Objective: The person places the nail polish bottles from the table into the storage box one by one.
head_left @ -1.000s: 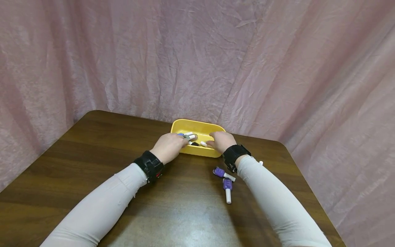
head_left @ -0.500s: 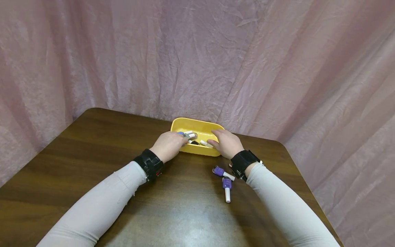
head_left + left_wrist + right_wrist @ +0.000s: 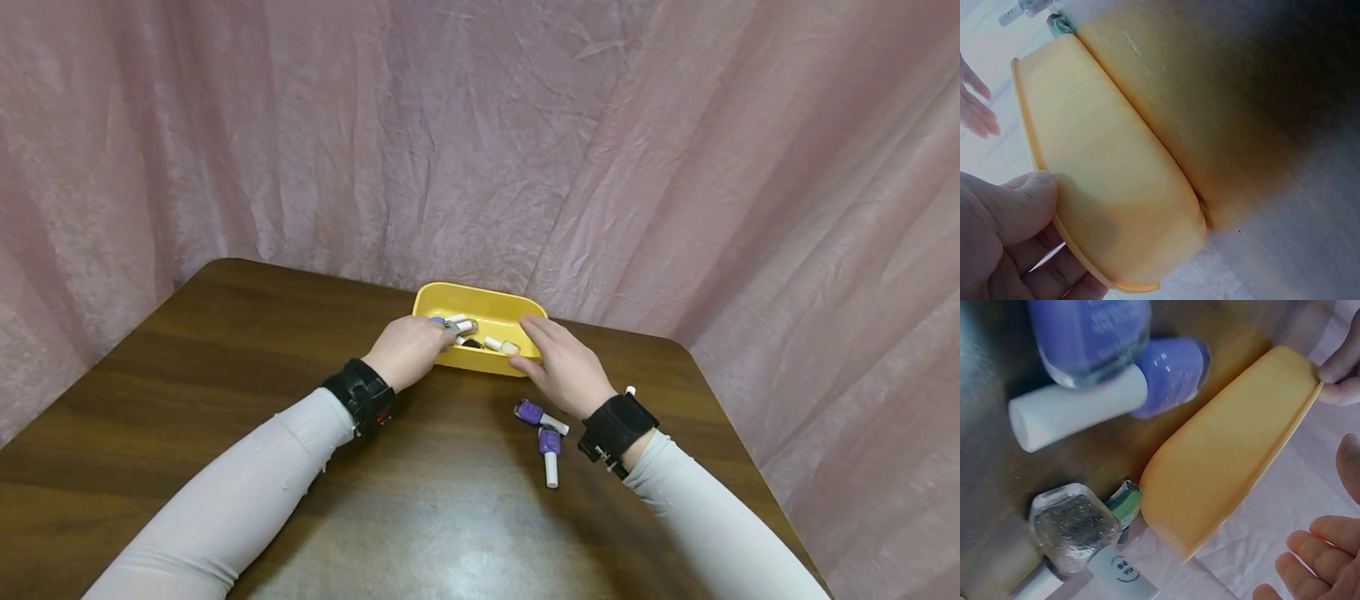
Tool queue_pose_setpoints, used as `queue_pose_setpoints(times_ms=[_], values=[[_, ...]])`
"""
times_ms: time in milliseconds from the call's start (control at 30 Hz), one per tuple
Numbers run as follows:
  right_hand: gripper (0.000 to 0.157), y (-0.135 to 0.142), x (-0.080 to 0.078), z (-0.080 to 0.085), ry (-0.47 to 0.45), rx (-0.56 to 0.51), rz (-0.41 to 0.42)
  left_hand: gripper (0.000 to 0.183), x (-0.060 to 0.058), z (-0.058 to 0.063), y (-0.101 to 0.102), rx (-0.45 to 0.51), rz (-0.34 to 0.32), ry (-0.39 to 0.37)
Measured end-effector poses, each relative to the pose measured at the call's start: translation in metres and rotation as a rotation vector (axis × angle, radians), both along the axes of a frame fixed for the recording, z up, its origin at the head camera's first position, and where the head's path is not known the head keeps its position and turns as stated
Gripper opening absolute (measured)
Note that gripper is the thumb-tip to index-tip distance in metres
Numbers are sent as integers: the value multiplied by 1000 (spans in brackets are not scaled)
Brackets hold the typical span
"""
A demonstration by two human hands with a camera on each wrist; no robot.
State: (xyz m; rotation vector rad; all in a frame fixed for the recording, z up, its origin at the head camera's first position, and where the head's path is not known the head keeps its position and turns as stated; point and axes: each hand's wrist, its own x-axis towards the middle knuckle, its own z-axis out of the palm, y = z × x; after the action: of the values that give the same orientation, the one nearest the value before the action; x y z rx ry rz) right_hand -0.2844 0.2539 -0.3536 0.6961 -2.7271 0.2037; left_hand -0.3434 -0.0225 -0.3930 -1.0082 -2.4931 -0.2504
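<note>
A yellow plastic bin (image 3: 487, 361) stands at the far side of the table with several nail polish bottles inside. My left hand (image 3: 408, 350) grips its front left rim, the thumb (image 3: 1038, 194) on the outer wall and the other fingers behind it. Over the bin's right end my right hand (image 3: 573, 367) is held with spread fingers and nothing in it. A pale nail polish bottle (image 3: 504, 345) with a white cap lies in the bin near that hand. Two purple nail polish bottles, one farther (image 3: 529, 412) and one nearer (image 3: 550, 442), lie on the table in front.
Beside the bin's right end, the right wrist view shows a silver glitter bottle (image 3: 1075, 531) and a green one (image 3: 1124, 503). A white cap (image 3: 630, 390) peeks out behind my right wrist. A pink curtain (image 3: 480, 150) hangs right behind the table (image 3: 315, 317).
My right hand has drawn back to the right and nearer to me, its fingers opening out and uncovering the pale bottle in the bin. The left hand keeps its grip on the rim.
</note>
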Motion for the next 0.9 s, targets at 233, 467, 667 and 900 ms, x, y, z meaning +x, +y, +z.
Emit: queue_pose_setpoints(times_ms=[233, 467, 667, 900], values=[[75, 7, 20, -5, -3, -6, 14, 7, -2, -5, 0, 2, -7, 9], [77, 20, 45, -16, 5, -36, 29, 10, -2, -7, 3, 24, -16, -7], [78, 28, 64, -26, -13, -30, 9, 8, -1, -6, 3, 13, -12, -13], [75, 32, 79, -30, 20, -14, 67, 9, -4, 2, 1, 6, 0, -24]])
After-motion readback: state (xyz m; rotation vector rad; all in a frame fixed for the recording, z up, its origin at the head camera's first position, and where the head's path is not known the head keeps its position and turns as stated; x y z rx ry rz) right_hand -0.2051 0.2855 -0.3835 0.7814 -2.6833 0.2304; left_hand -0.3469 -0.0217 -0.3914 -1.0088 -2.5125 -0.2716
